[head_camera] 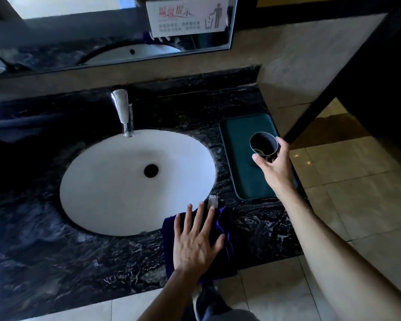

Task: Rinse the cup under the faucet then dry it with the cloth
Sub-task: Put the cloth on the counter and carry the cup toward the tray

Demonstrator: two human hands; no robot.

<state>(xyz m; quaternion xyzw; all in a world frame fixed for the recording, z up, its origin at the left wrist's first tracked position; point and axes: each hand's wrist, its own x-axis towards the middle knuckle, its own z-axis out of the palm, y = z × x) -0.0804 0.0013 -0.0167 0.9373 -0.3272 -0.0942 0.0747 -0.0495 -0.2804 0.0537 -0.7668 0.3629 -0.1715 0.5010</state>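
One cup point(263, 144), one cloth point(225, 230), one faucet point(123, 112) show in the head view. The right hand point(276, 172) has its fingers point(256, 158) curled around the cup over the green tray point(241, 158), probably to carry it to the sink point(102, 181). The left hand point(195, 242) lies flat, fingers spread, on the cloth at the table point(56, 262) edge, likely keeping it ready for drying. No water runs.
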